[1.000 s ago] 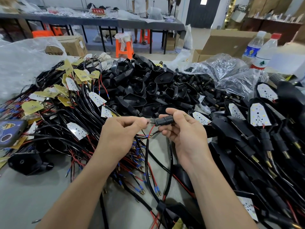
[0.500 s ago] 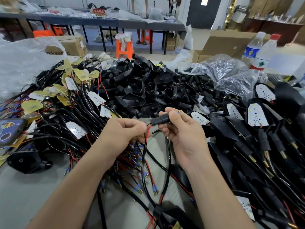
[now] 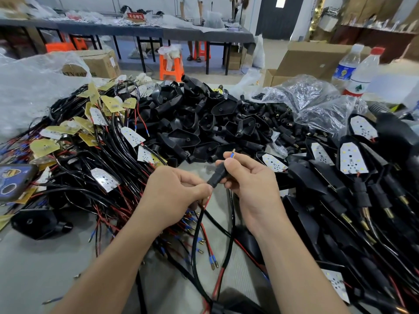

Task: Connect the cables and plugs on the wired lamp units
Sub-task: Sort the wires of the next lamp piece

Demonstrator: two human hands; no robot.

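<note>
Over the middle of the grey desk (image 3: 34, 268) we hold our two hands close together, knuckles nearly meeting. Our right hand (image 3: 251, 180) has its fingers curled and pinches a black plug sleeve (image 3: 217, 177) between thumb and forefinger, the sleeve tilted with its lower end toward the left. A small blue and brass terminal (image 3: 232, 154) pokes up just above our right thumb. Our left hand (image 3: 174, 196) is curled too, its fingertips pinching a thin red wire (image 3: 207, 200) right at the lower mouth of the sleeve. Whether the wire is fully seated inside we cannot tell. From below the hands a black cable (image 3: 197, 234) loops down toward us. To the left lies a tangle of wired LED boards (image 3: 132, 137), some white, some yellow. Behind our hands is a heap of empty black lamp housings (image 3: 192, 123), and to the right are assembled lamp units (image 3: 351, 157) with boards fitted. A phone (image 3: 13, 180) lies at the far left edge, and two water bottles (image 3: 362, 73) stand at the back right.
</note>
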